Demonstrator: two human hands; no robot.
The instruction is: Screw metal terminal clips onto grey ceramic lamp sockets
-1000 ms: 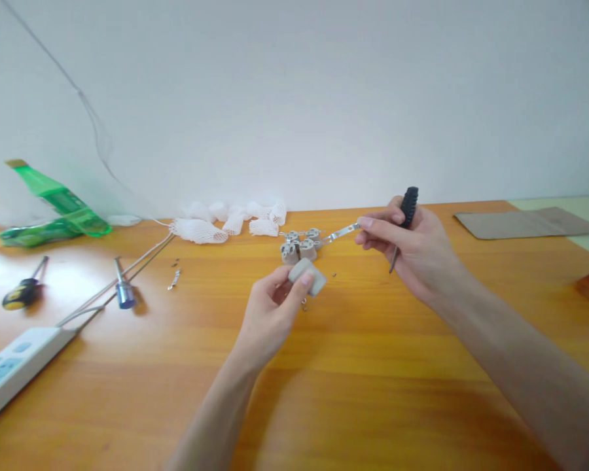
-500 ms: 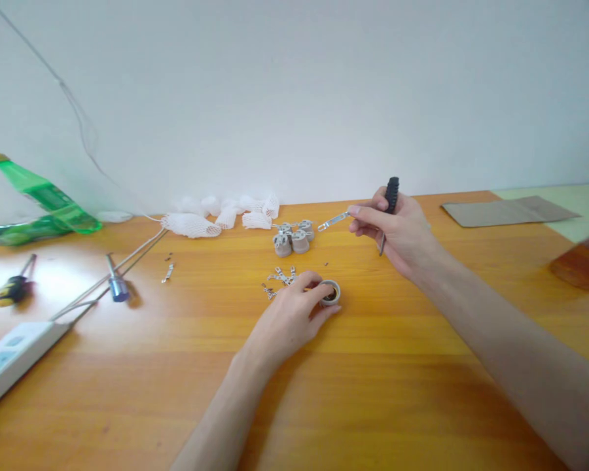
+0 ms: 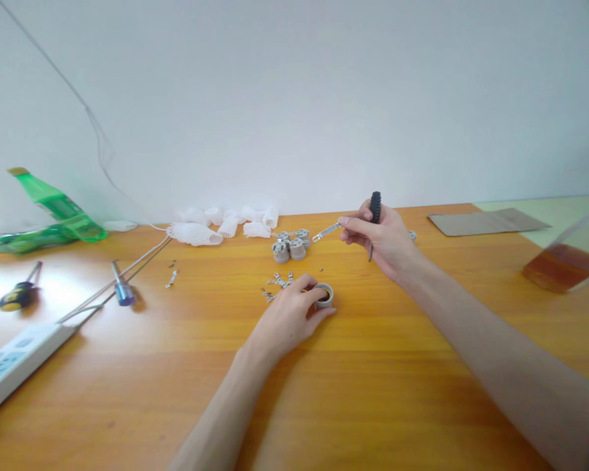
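My left hand (image 3: 290, 313) is closed around a whitish round lamp socket (image 3: 330, 297), which stands on the table with its hollow end up. Above it to the right, my right hand (image 3: 375, 239) pinches a thin metal bracket (image 3: 326, 232) between thumb and forefinger. The same hand also carries a black-handled screwdriver (image 3: 375, 206), its shaft pointing down below the palm. Behind the left hand lie loose metal brackets (image 3: 281, 280) and small screws or fittings (image 3: 268, 296). Several sockets with metal brackets on top (image 3: 297, 248) stand grouped further back.
White foam netting (image 3: 196, 234) lies along the wall. To the left are a green bottle (image 3: 63, 206), a yellow-black screwdriver (image 3: 17, 296), a blue-handled tool (image 3: 124, 292) and a power strip (image 3: 24, 360). Cardboard (image 3: 488, 222) and a container of brown liquid (image 3: 564, 267) are at right.
The view has shifted slightly. My right hand, with bracket and screwdriver, appears a little further left and lower. My left hand still holds the socket on the table.
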